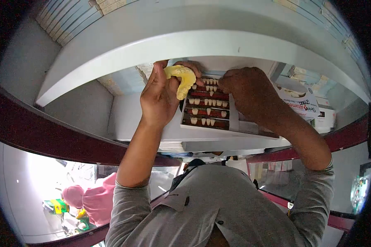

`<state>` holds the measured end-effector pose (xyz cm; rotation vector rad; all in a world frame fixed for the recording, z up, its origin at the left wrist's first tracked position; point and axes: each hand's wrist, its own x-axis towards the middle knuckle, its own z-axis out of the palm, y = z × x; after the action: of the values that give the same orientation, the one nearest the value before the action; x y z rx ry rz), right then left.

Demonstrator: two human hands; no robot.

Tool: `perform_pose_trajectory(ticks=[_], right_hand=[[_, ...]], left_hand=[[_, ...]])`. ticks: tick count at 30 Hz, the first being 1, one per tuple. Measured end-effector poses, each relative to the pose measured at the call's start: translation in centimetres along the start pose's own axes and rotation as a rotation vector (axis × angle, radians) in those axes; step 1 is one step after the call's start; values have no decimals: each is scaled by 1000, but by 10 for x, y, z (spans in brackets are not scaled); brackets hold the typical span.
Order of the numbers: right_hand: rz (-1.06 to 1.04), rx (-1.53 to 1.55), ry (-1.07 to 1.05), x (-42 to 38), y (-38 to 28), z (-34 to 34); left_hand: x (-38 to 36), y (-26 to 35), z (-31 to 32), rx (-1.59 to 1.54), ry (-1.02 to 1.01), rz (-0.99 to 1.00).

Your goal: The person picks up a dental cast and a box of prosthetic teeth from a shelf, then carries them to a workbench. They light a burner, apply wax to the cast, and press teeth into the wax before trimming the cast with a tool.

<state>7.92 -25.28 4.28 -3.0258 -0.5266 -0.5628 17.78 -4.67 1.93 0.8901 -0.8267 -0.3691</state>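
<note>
My left hand [156,99] grips a yellow dental cast [187,77], a curved arch with a row of teeth, between thumb and fingers. Beneath and to the right of the cast lies a tray of artificial teeth [208,107], with white teeth set in rows on dark red strips. My right hand [247,86] is over the tray's far right part, its fingers curled together beside the farthest row of teeth. What those fingertips hold, if anything, is hidden. The hand and forearm cover part of the tray's right side.
A white shelf edge [202,43] arches above both hands. Stacked boxes [72,20] fill the upper shelf. Right of the tray sits a white box with red lettering [299,103]. At lower left, beyond the counter, is a person in pink [99,199].
</note>
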Motion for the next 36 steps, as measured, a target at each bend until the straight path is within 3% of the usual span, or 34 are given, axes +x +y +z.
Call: perform_pose_trajectory(ticks=[22,25,27,31,33,34,36], right_hand=[[9,145,3,1,-2,-29],[91,305,-71,5,5,-30],[-3,353,188,5,9,-20],[-23,482,237,11,9,-27],[119,668,0,12,8,-38],[118,670,1,14,7,-37],[209,960,-55,19,5,-37]], left_hand=[[1,2,-2,8,-9,6],[0,1,-1,3,2,8],[0,2,0,1,3,3],[-1,3,1,35,35,-7],[-2,6,2,24,25,-19],[-2,6,3,9,13,-30],[-2,5,1,0,11,-26]])
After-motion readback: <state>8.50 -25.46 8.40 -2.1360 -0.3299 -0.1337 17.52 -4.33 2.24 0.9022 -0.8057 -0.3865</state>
